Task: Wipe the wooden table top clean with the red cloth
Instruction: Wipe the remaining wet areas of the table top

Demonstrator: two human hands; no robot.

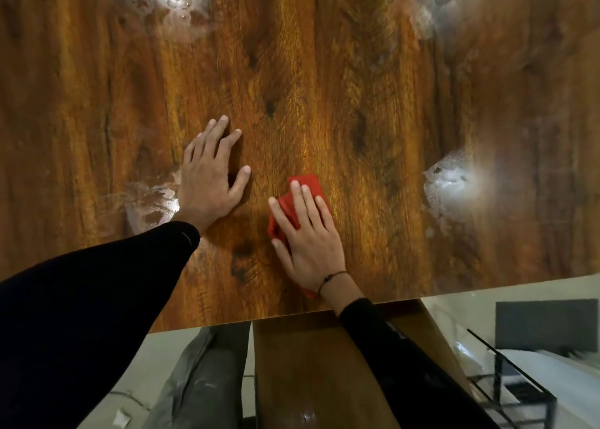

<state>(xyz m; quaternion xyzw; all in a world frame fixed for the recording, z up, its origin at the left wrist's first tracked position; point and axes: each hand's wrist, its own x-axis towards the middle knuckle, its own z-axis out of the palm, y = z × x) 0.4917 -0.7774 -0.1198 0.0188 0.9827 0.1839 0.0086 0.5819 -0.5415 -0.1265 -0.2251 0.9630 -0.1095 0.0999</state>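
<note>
- You are looking straight down at a glossy wooden table top (324,87) with dark, streaky grain; its near edge runs across the lower part of the view.
- Your right hand (308,237) lies flat on the red cloth (306,185), fingers straight and slightly spread, pressing it onto the wood rather than gripping it.
- The red cloth sits near the table's front edge, a little right of centre. It is bunched under your palm, with red showing beyond your fingertips, along the thumb side and at the wrist.
- A thin dark bracelet (331,278) circles your right wrist, just above a black sleeve (383,337).
- Your left hand (211,172) rests palm down on bare wood just left of the cloth, not touching it, fingers straight and fanned, holding nothing. Its black sleeve (97,298) fills the lower left.
- Wet, foamy patches (449,181) shine on the wood: one to the right of the cloth, one beside your left wrist, and two near the far edge of the view.
- Below the table edge you see a wooden support (308,373), a leg in grey trousers (207,380), pale floor and a dark wire rack (519,393) at the lower right.
</note>
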